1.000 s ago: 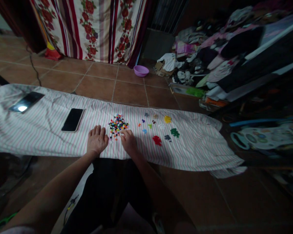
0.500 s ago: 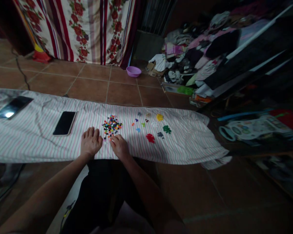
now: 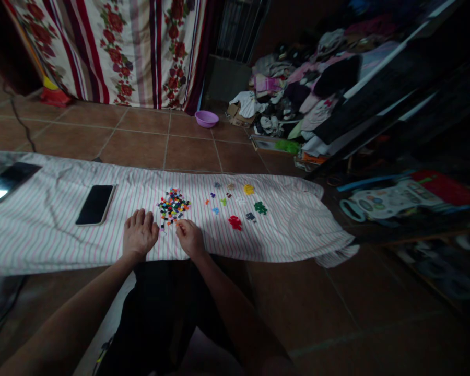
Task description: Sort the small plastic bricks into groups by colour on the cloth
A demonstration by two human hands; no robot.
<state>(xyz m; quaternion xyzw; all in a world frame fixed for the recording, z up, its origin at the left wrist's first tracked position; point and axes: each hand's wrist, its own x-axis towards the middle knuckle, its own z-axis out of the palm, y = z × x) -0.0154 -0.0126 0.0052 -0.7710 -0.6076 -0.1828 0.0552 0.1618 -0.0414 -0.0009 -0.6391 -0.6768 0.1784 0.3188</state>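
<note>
A pile of several small mixed-colour beads point(image 3: 172, 204) lies on a pink-striped white cloth point(image 3: 43, 230) spread over the tiled floor. My left hand point(image 3: 139, 235) rests flat on the cloth just left of the pile, fingers stretched out. My right hand point(image 3: 189, 237) sits at the pile's near edge with its fingers curled in a pinch; what they hold is too small to see. To the right lie sorted little groups: red point(image 3: 235, 222), green point(image 3: 260, 208), yellow point(image 3: 248, 189), dark grey point(image 3: 250, 216), and a few blue and purple bits point(image 3: 216, 201).
A black phone point(image 3: 95, 204) lies on the cloth left of my hands, a second device point(image 3: 7, 180) at the far left. Behind are a floral curtain point(image 3: 113, 49), a purple bowl point(image 3: 206, 118), heaped clothes point(image 3: 297, 99) and a toy board point(image 3: 387, 201) at right.
The view has swung right and down, so everything shifts left and lower in the picture. My right hand has drawn back slightly from the pile toward me. My left hand stays flat.
</note>
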